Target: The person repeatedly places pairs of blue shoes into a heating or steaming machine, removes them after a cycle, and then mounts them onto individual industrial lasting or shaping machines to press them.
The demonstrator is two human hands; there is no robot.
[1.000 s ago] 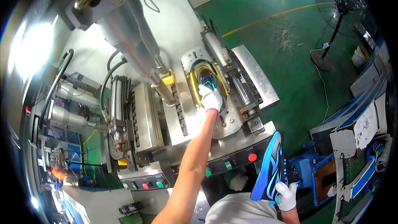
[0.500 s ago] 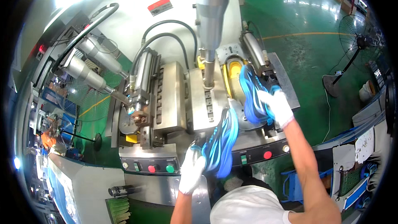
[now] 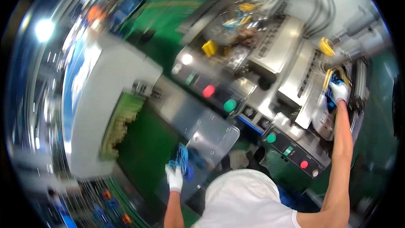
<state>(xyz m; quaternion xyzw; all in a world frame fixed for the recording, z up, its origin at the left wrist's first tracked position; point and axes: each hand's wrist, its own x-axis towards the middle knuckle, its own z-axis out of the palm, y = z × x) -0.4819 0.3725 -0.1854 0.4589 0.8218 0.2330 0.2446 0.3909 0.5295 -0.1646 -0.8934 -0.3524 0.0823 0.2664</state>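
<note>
Head view. Left hand (image 3: pixel 174 179), lower centre-left of the frame: white-gloved, closed on a blue shoe (image 3: pixel 181 159); finger detail lost to blur. Shoe: held over the edge of a steel plate (image 3: pixel 217 133), outline smeared, contact with the plate not determinable.

Right hand (image 3: pixel 339 91), right of the frame: white-gloved, fingers bent, laid on a second shoe (image 3: pixel 330 96), blue and dark. Glove covers much of this shoe; whether the fingers grip or only press cannot be told. Second shoe: sits in a yellow-edged holder (image 3: pixel 322 123), its far end hard to make out.

Steel blocks: two, upper right; one nearer the centre (image 3: pixel 274 44), one beside the holder (image 3: pixel 301 74). Hoses (image 3: pixel 314 6): upper right, blurred. Cylinders (image 3: pixel 358 23): right edge, partly cut off by the dark rim.

Left panel (image 3: pixel 196 69): centre, red and green buttons. Right panel (image 3: pixel 294 148): lower right, likewise buttoned; lettering illegible.

Brush-like green strip (image 3: pixel 122 122): left of centre. White shirt (image 3: pixel 249 198): lower edge, cut off. Far left: streaked, contents indistinct.
</note>
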